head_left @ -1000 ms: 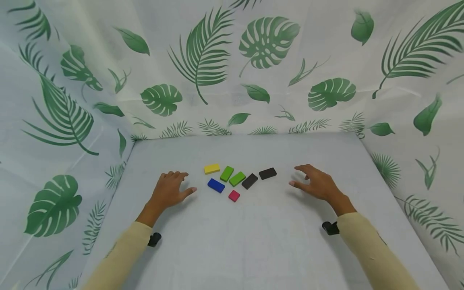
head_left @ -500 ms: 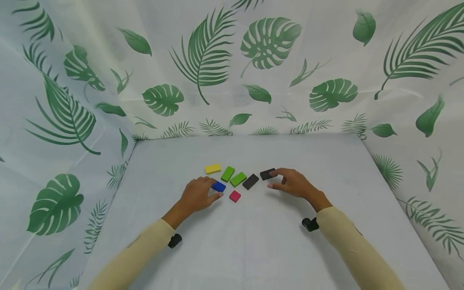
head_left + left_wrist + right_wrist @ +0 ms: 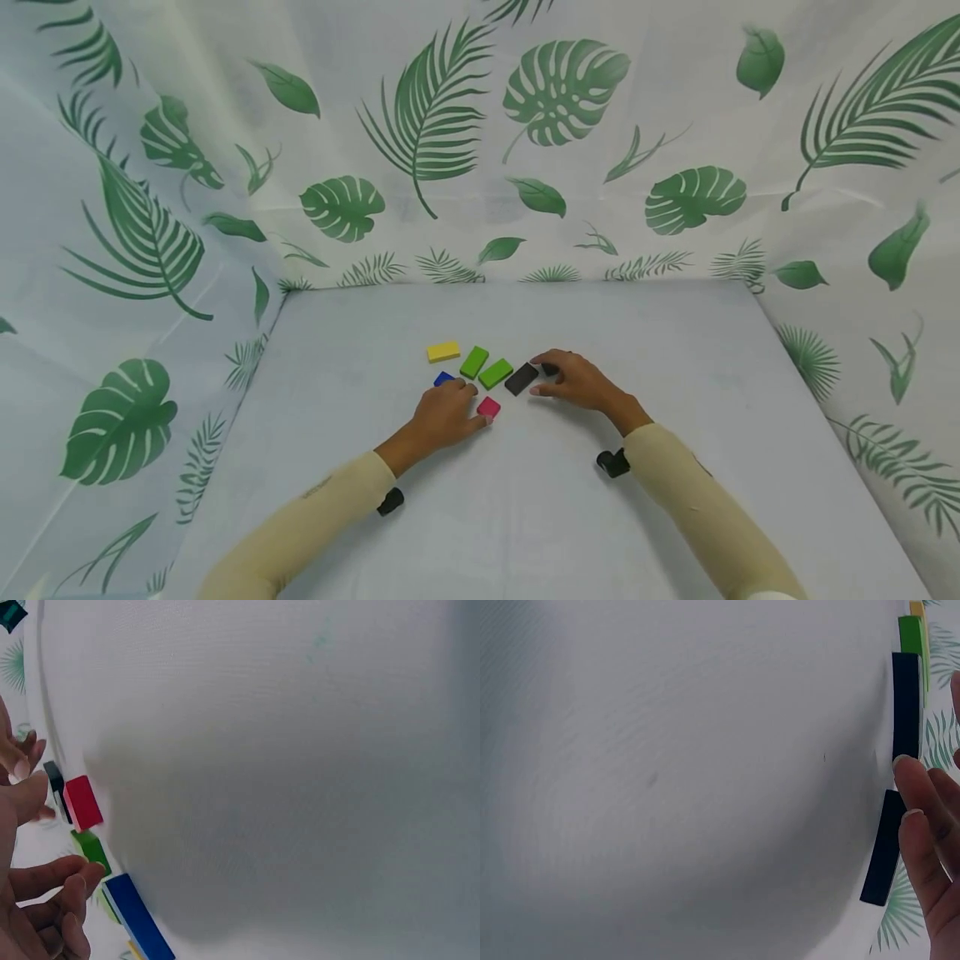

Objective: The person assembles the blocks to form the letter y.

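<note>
My left hand (image 3: 446,412) hovers over the small red block (image 3: 489,407), its thumb and fingers spread to either side. Part of the blue block (image 3: 444,379) is hidden behind that hand. In the left wrist view a gap shows between the thumb and fingers, near the red block (image 3: 82,802). My right hand (image 3: 579,382) reaches in from the right, thumb and index finger apart by the nearer black block (image 3: 521,379). It partly covers the other black block (image 3: 550,368). Both black blocks lie beyond the fingertips (image 3: 913,817) in the right wrist view.
Two green blocks, one upright-slanted (image 3: 475,362) and one (image 3: 497,373) beside it, lie between the hands. A yellow block (image 3: 443,352) is at the back left. Leaf-printed white cloth (image 3: 525,233) walls the pale tabletop (image 3: 510,517) at the back and sides.
Both hands have moved inward over the blocks. The left passes from left of the blue block to the red one; the right passes over the far black block to the nearer one.
</note>
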Demonstrator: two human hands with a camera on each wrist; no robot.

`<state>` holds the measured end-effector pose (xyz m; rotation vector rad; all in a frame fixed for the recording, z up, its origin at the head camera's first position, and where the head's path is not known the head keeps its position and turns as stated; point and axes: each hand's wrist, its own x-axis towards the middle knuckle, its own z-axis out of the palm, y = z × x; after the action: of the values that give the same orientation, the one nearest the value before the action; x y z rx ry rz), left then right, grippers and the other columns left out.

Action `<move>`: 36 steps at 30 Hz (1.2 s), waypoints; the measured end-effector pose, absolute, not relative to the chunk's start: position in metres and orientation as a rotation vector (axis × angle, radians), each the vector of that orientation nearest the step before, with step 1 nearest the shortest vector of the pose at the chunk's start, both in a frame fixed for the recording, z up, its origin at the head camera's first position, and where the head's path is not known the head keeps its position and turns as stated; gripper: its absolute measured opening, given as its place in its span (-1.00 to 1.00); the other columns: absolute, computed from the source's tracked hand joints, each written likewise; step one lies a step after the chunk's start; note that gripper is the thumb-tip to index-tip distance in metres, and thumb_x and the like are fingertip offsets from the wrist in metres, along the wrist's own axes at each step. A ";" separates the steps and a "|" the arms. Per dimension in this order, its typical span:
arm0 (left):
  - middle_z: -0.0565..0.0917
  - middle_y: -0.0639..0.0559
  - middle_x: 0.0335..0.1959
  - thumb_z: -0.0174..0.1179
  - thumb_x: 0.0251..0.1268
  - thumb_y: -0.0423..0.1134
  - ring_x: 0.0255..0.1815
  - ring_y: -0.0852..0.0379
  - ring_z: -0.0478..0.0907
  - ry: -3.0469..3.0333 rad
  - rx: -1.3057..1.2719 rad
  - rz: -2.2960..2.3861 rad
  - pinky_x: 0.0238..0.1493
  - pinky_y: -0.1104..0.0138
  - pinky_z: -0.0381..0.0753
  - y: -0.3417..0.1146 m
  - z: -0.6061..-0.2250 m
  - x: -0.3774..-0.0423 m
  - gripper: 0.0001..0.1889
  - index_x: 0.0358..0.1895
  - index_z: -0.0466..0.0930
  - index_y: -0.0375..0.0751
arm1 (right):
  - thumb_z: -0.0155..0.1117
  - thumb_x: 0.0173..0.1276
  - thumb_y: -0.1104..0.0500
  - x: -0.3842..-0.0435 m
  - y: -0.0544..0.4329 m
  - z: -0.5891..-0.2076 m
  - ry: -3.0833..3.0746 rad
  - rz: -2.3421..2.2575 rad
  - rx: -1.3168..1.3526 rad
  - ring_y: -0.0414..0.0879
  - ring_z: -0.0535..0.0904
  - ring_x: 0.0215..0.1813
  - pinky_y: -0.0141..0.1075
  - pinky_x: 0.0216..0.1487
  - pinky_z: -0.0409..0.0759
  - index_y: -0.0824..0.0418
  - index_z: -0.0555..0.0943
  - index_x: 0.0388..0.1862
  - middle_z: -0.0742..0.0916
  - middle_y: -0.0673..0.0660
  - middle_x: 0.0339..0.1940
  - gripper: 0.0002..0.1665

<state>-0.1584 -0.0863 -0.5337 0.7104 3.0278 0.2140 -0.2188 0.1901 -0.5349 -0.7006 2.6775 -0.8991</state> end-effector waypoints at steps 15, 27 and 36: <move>0.67 0.04 -0.23 0.38 0.17 0.23 -0.39 0.28 0.50 2.960 0.655 0.283 -0.38 0.42 0.55 -0.073 -0.539 -0.158 -0.40 0.06 0.66 -0.19 | 0.49 0.27 0.01 -0.222 0.177 -0.540 2.664 -0.780 -0.743 0.06 0.54 0.31 0.02 0.32 0.49 0.21 0.47 0.40 0.59 0.19 0.35 -0.23; 0.64 0.10 -0.33 0.37 0.21 0.19 -0.46 0.29 0.44 2.954 0.642 0.374 -0.45 0.46 0.44 -0.074 -0.545 -0.160 -0.45 0.03 0.66 -0.20 | 0.45 0.30 0.00 -0.223 0.174 -0.543 2.713 -0.700 -0.761 0.08 0.54 0.31 0.00 0.34 0.48 0.22 0.49 0.39 0.62 0.21 0.25 -0.27; 0.65 0.08 -0.33 0.39 0.23 0.12 -0.45 0.30 0.46 2.987 0.677 0.387 -0.41 0.47 0.49 -0.067 -0.546 -0.160 -0.51 0.01 0.66 -0.21 | 0.46 0.29 0.02 -0.224 0.172 -0.548 2.743 -0.695 -0.786 0.00 0.58 0.15 -0.04 0.22 0.56 0.19 0.50 0.40 0.63 0.18 0.13 -0.27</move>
<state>-0.1596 -0.0670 -0.5461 0.6767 2.9868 0.3868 -0.2239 0.1725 -0.5477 -0.7865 2.7431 -0.6948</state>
